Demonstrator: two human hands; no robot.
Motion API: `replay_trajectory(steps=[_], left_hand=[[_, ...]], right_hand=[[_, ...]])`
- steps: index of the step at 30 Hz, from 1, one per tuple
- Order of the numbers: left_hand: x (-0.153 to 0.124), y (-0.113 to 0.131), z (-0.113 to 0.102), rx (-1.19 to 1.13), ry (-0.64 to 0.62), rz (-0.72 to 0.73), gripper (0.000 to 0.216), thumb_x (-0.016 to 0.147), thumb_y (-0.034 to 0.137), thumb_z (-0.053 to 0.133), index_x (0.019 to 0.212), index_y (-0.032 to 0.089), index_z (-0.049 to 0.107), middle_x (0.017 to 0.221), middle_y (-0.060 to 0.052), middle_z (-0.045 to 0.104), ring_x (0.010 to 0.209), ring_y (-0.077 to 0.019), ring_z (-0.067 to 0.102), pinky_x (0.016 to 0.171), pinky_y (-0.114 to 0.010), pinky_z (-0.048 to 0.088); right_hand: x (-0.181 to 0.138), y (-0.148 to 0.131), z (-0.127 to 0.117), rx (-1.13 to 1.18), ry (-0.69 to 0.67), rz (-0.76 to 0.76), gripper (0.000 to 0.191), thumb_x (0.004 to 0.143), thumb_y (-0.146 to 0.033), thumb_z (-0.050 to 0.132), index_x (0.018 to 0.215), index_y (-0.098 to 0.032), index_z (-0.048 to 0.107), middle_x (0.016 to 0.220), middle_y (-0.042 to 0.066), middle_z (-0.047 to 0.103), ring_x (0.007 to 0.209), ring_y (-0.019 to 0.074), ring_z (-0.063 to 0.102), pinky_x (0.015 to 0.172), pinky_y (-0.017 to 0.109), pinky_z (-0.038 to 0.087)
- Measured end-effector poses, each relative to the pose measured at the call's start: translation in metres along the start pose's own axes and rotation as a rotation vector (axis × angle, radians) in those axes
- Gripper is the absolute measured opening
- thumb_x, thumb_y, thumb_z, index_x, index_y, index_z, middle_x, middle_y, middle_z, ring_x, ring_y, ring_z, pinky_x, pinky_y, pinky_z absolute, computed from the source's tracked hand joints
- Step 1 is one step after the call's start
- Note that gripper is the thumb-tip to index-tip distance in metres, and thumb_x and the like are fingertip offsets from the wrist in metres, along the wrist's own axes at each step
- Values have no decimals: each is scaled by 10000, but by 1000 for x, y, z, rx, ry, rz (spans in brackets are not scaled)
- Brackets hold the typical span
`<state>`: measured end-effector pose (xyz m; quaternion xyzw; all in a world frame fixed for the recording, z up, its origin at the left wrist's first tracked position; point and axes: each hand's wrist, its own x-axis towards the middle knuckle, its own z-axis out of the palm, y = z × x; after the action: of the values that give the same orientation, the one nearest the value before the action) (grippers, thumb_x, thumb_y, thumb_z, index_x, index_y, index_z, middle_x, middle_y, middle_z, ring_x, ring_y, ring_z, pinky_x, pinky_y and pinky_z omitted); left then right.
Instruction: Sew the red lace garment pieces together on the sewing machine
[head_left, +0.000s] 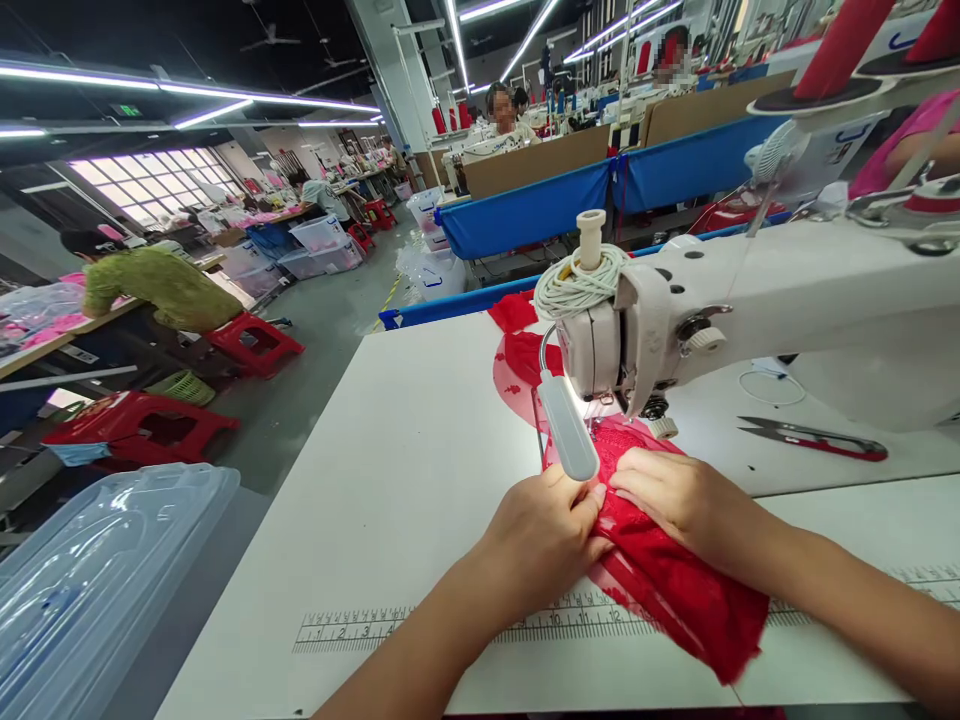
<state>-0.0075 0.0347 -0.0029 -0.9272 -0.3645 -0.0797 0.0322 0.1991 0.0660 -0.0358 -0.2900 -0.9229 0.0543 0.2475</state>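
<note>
A piece of red lace fabric [675, 580] lies on the white sewing table [405, 480], running under the head of a white sewing machine [750, 300]. My left hand [544, 535] rests on the fabric's left edge, fingers curled and pressed down beside the machine's small white lamp [568, 425]. My right hand [675, 495] lies flat on the fabric just in front of the needle area, fingers together. The two hands nearly touch. More red fabric [517, 345] trails out behind the machine.
Red-handled thread snips [817, 438] lie on the table to the right. A ruler strip [420, 625] is printed along the front edge. A clear plastic bin lid [97, 570] sits at lower left. Red stools [142, 425] and seated workers are across the aisle.
</note>
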Motion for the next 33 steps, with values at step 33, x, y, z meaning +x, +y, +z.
replay_trajectory(steps=[33], left_hand=[[-1, -1, 1, -45, -84, -45, 209, 847, 327, 647, 878, 127, 595, 878, -47, 601, 765, -203, 560, 588, -320, 489]], right_hand=[[6, -9, 8, 11, -33, 406, 231, 939, -289, 349, 759, -231, 481, 729, -3, 600, 600, 158, 545, 535, 295, 375]])
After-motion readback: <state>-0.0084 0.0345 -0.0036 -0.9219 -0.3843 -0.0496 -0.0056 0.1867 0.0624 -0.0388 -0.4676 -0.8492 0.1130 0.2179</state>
